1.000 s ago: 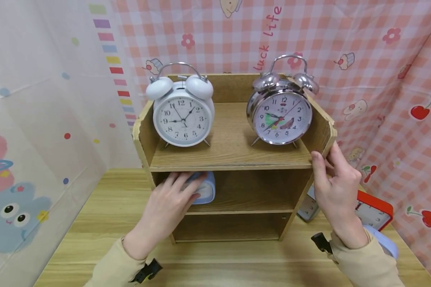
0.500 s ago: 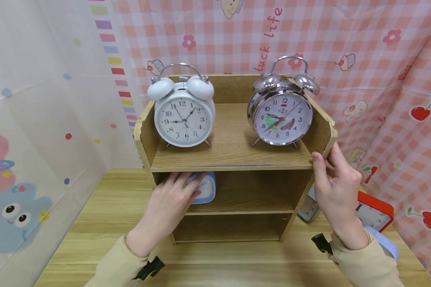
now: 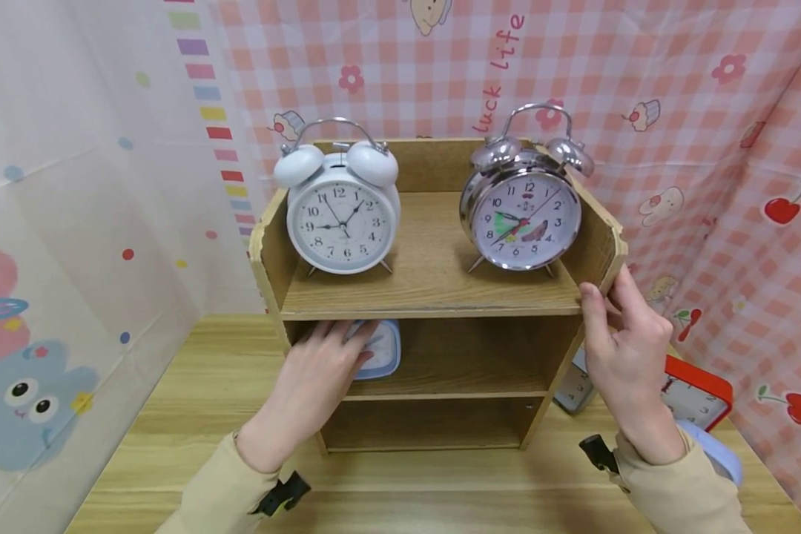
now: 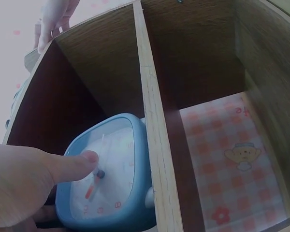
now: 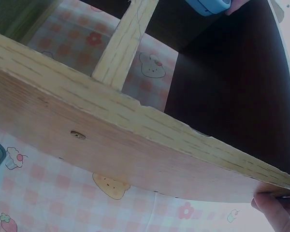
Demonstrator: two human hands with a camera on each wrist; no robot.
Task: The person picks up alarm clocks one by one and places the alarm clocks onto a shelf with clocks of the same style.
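A small blue alarm clock (image 3: 386,348) stands at the left end of the wooden shelf unit's (image 3: 434,297) middle level. My left hand (image 3: 310,382) holds it, its thumb lying across the white dial (image 4: 117,154) and the other fingers around the left side, partly hidden. My right hand (image 3: 624,356) grips the unit's right side panel, thumb at the front edge and fingers on the outer face. Up on the top board, a white twin-bell alarm clock (image 3: 343,222) is at the left and a silver twin-bell alarm clock (image 3: 523,222) at the right.
Right of the unit, on the wood-grain table (image 3: 400,493), are a grey-framed clock (image 3: 574,387), a red square clock (image 3: 701,393) and a light-blue object (image 3: 717,449) partly behind the right sleeve. A pink checked curtain (image 3: 400,74) hangs behind.
The left hand's fingers have shifted slightly, and the blue alarm clock's dial now faces more to the front, with more of it showing. The right hand keeps its place on the side panel.
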